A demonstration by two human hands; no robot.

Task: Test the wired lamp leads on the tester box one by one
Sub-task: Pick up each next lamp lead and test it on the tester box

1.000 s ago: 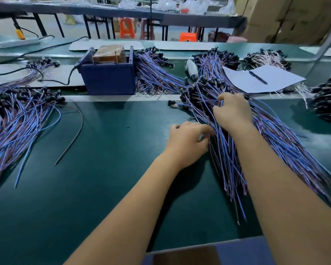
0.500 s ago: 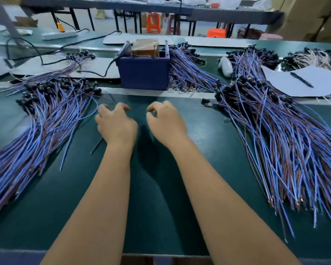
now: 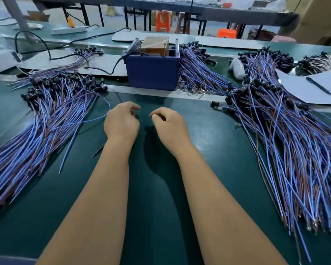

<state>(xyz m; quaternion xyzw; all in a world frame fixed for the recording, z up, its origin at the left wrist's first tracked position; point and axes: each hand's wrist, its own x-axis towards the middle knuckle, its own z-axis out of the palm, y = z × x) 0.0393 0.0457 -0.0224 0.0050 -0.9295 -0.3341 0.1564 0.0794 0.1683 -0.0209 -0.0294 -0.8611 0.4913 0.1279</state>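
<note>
The blue tester box (image 3: pixel 152 72) stands at the back middle of the green mat (image 3: pixel 155 188), with a brown block in it and a black cable running off to the left. A large pile of blue and brown lamp leads (image 3: pixel 298 150) with black lamp heads fans out on the right. Another pile of the same leads (image 3: pixel 38 127) lies on the left. My left hand (image 3: pixel 121 121) and my right hand (image 3: pixel 168 125) hover side by side over the bare mat in front of the box. Their fingers are loosely curled, and I see no lead in either.
More lead bundles (image 3: pixel 197 69) lie behind and right of the box. A white sheet with a pen (image 3: pixel 318 85) sits at the right rear, next to a white bulb-like object (image 3: pixel 237 68). A loose dark wire (image 3: pixel 98 151) lies by my left forearm. A power strip (image 3: pixel 69 30) lies far left.
Both hands left the right-hand pile of leads and came to the middle of the mat in front of the box. My view swung left, bringing the left pile into sight.
</note>
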